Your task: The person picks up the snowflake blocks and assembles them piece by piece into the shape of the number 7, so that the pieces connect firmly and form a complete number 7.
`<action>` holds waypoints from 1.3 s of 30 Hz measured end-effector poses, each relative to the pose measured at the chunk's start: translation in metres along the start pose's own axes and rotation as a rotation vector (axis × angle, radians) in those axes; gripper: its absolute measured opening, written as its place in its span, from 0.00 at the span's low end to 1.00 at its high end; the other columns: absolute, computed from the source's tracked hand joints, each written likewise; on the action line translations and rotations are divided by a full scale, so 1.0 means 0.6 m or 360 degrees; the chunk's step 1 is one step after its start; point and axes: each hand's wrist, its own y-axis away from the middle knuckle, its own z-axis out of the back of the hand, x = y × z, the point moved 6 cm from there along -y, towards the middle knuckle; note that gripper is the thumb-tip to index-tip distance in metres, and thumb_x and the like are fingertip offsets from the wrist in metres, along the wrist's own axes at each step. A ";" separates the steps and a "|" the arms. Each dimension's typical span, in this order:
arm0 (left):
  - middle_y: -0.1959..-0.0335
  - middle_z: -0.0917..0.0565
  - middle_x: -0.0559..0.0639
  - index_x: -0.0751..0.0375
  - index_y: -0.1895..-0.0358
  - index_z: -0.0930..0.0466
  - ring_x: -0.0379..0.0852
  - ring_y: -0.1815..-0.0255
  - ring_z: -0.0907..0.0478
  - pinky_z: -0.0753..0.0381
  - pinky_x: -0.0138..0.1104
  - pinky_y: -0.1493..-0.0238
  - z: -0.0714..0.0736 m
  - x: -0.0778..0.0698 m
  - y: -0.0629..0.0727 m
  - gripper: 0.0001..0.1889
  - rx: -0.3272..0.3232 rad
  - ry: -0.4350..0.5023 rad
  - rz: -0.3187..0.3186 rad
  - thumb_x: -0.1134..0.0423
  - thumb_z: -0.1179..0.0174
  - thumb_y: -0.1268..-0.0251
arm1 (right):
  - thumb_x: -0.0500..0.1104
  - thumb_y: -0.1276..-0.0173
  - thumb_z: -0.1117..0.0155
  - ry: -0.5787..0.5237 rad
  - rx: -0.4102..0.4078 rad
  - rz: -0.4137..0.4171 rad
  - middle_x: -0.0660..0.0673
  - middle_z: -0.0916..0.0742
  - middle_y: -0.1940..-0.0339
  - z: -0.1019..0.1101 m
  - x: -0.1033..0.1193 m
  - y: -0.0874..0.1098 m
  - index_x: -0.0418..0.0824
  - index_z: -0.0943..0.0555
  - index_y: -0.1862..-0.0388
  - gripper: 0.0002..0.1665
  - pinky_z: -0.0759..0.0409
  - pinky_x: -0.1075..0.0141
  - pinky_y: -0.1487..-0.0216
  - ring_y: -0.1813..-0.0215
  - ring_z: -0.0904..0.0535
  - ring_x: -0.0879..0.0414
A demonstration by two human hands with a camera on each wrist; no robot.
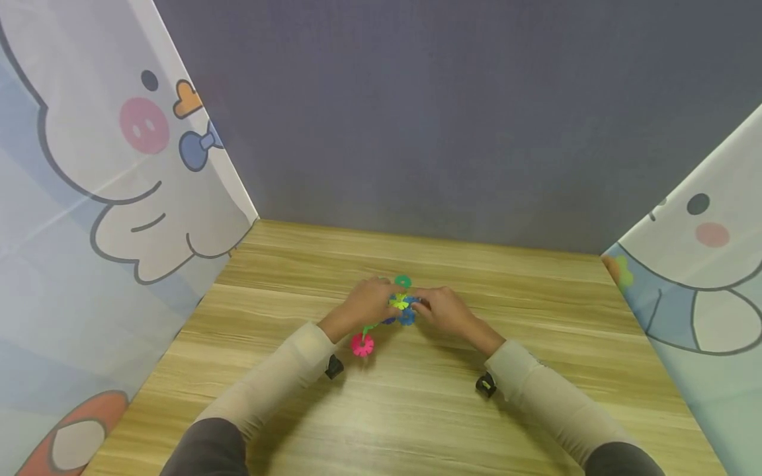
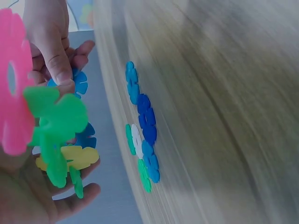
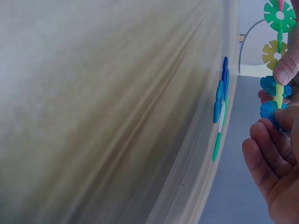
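Note:
Between both hands, above the wooden table, is a chain of notched plastic snowflake discs. A pink disc (image 1: 362,344) hangs at its near end, followed by a green disc (image 3: 280,16) and a yellow disc (image 3: 271,55). Farther along, one blue disc (image 3: 268,85) and another blue disc (image 3: 267,110) are joined by a yellow-green disc (image 3: 279,95) seen edge-on. My left hand (image 1: 370,305) holds the chain, its thumb beside the yellow and upper blue discs. Thumb and finger of my right hand (image 1: 446,311) pinch the end blue disc.
On the table (image 1: 417,410) beyond the hands lie several loose discs, among them a dark blue disc (image 2: 147,119), a white disc (image 2: 137,141) and a green disc (image 1: 403,281). A grey panel (image 1: 417,119) rises behind, with cartoon-printed sheets (image 1: 149,218) at both sides.

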 end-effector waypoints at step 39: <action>0.45 0.12 0.55 0.53 0.40 0.16 0.60 0.41 0.17 0.17 0.52 0.39 0.008 0.060 0.032 0.24 -0.0044 0.0129 0.0089 0.53 0.28 0.39 | 0.40 0.25 0.42 -0.0162 0.0123 -0.0301 0.39 0.09 0.56 -0.014 -0.073 -0.066 0.34 0.17 0.43 0.17 0.12 0.57 0.53 0.56 0.12 0.48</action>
